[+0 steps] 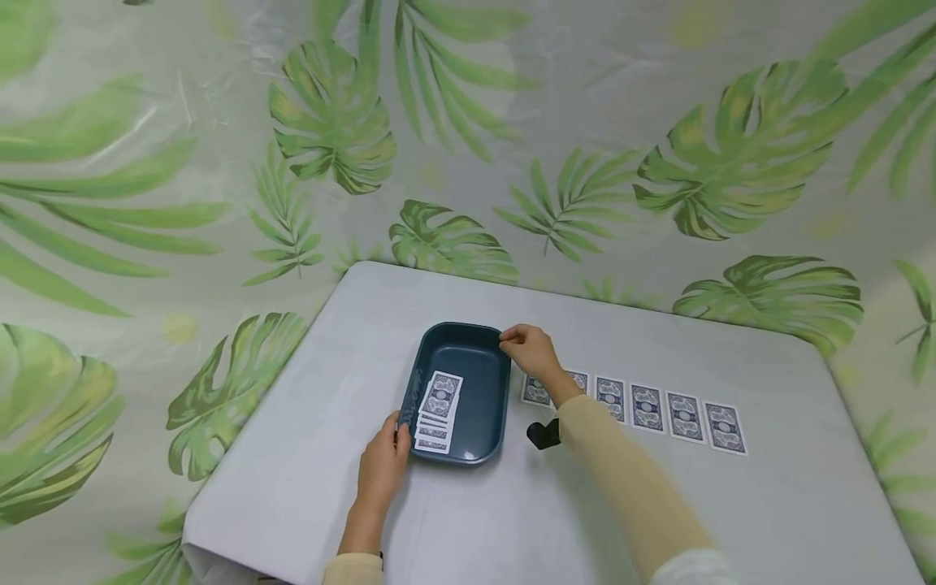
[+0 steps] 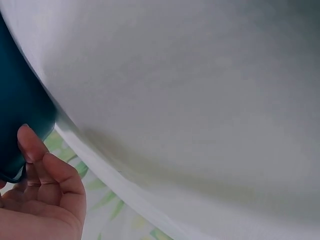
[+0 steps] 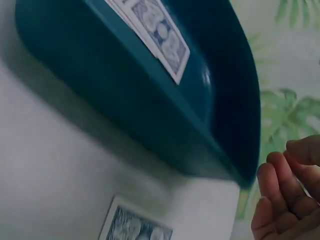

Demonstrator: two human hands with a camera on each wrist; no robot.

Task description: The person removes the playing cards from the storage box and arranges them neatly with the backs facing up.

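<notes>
A dark teal tray (image 1: pixel 483 398) with raised walls stands on the white-covered table. My left hand (image 1: pixel 383 463) grips its rim at the near left corner; the left wrist view shows those fingers (image 2: pixel 31 145) against the tray wall. Inside, along the left side, lie several overlapping playing cards (image 1: pixel 442 396), blue patterned backs up. At the far right corner is my right hand (image 1: pixel 532 351), its thumb and fingertips close together. The right wrist view shows that hand's loosely bent fingers (image 3: pixel 269 180) just beside the corner, with nothing visible between them.
To the tray's right runs a row of face-down playing cards (image 1: pixel 647 407), partly covered by the right forearm. A small black object (image 1: pixel 543 435) shows beside the right sleeve. Behind the table (image 1: pixel 790 487) hangs a leaf-patterned sheet (image 1: pixel 585 106).
</notes>
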